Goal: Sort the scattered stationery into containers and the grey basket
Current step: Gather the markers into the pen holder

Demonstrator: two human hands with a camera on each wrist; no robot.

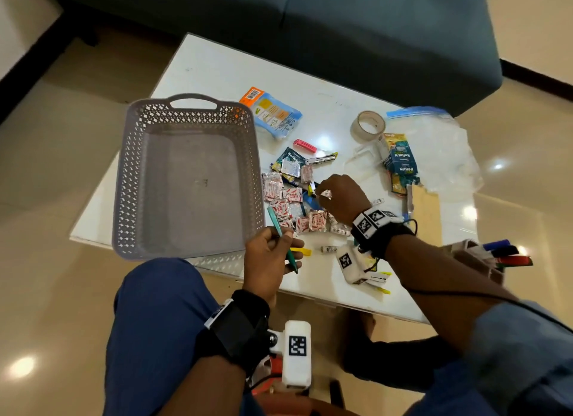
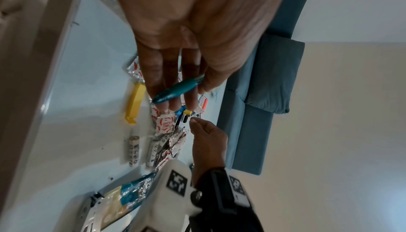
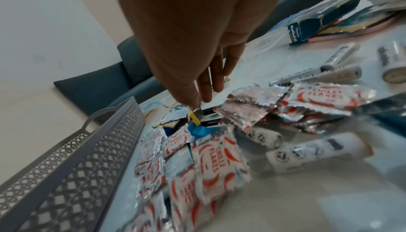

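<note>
A grey perforated basket [image 1: 124, 183] stands empty on the left of the white table [image 1: 217, 71]; its wall [image 3: 77, 166] also shows in the right wrist view. My left hand [image 1: 273, 254] hovers at the table's near edge and grips a teal pen [image 1: 282, 239] [image 2: 175, 90] between thumb and fingers. My right hand [image 1: 336, 198] reaches into the pile of stationery and sachets beside the basket. Its fingertips [image 3: 194, 105] pinch the yellow end of a black pen-like item [image 3: 194, 117] [image 2: 186, 114] lying among the sachets; the rest of that item is buried.
Chilli-flake sachets [image 1: 288, 198], batteries [image 3: 316, 154] and a yellow clip [image 2: 135, 102] litter the near table. A tape roll [image 1: 368, 125], Koflet-H boxes [image 1: 401, 161] and a zip bag [image 1: 440, 143] lie at the right. A holder with markers [image 1: 496, 254] stands at the right edge.
</note>
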